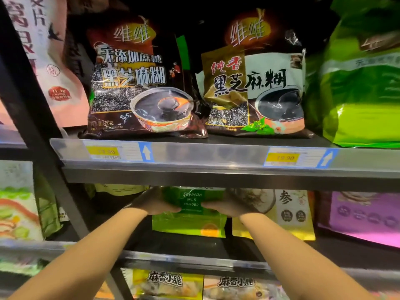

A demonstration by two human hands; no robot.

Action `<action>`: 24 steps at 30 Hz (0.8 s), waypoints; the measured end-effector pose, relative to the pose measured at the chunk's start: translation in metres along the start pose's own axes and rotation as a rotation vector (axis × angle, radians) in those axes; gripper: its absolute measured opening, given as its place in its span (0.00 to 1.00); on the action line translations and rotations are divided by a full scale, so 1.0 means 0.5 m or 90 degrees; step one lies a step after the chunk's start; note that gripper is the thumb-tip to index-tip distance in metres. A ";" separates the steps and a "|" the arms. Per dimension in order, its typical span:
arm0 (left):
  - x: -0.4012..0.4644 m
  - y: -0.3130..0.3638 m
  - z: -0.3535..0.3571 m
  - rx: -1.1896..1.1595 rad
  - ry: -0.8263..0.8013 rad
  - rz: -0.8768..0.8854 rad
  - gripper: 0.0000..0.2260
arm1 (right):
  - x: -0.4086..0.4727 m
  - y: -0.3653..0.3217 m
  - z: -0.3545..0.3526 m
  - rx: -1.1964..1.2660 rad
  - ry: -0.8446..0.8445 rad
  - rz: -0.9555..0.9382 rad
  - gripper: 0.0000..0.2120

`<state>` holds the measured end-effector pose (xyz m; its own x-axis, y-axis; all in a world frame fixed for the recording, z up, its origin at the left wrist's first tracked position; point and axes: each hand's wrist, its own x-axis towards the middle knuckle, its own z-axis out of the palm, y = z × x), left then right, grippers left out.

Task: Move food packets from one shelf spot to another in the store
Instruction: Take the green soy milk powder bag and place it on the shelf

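Note:
A green soybean milk powder packet stands upright on the middle shelf, its top hidden behind the upper shelf's front rail. My left hand grips its left side and my right hand grips its right side, thumbs on the front of the packet. Both forearms reach in from below.
The upper shelf carries two dark black-sesame bags, a green bag at right and a pink bag at left. A yellow packet and a purple packet stand right of my hands. A black upright post slants at left.

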<state>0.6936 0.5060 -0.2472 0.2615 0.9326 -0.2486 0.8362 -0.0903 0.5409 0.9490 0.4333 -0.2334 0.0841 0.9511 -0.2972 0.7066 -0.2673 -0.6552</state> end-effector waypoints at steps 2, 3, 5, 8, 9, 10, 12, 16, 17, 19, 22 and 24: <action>0.008 -0.012 0.024 -0.027 0.017 0.017 0.43 | 0.010 0.012 0.024 0.033 0.028 -0.016 0.48; 0.015 -0.019 0.037 -0.037 0.019 0.027 0.45 | 0.013 0.016 0.035 0.042 0.050 -0.014 0.47; 0.027 -0.033 0.058 -0.057 0.025 0.023 0.49 | 0.028 0.026 0.050 0.061 0.072 -0.016 0.48; 0.045 -0.049 0.068 -0.104 0.027 0.006 0.55 | 0.037 0.023 0.064 0.082 0.066 -0.009 0.48; 0.050 -0.052 0.069 -0.124 0.017 0.002 0.56 | 0.039 0.023 0.067 0.081 0.066 -0.014 0.48; 0.057 -0.056 0.070 -0.147 -0.002 -0.004 0.57 | 0.041 0.022 0.069 0.081 0.069 -0.015 0.48; 0.064 -0.063 0.069 -0.192 -0.036 -0.008 0.58 | 0.046 0.021 0.074 0.089 0.065 -0.022 0.47; 0.067 -0.072 0.080 -0.224 -0.032 0.007 0.66 | 0.061 0.027 0.085 0.085 0.069 -0.024 0.44; 0.066 -0.074 0.086 -0.237 -0.016 0.010 0.64 | 0.065 0.028 0.088 0.085 0.078 -0.021 0.44; 0.067 -0.080 0.097 -0.284 0.002 0.038 0.57 | 0.069 0.028 0.090 0.077 0.097 -0.004 0.43; 0.065 -0.079 0.108 -0.246 0.028 0.064 0.50 | 0.069 0.030 0.096 0.052 0.121 0.021 0.38; 0.061 -0.073 0.111 -0.216 0.055 0.072 0.47 | 0.063 0.027 0.105 0.063 0.140 0.026 0.37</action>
<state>0.6977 0.5182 -0.3189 0.2899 0.9506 -0.1107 0.5924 -0.0874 0.8009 0.9243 0.4515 -0.2884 0.2693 0.9472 -0.1740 0.6283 -0.3097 -0.7136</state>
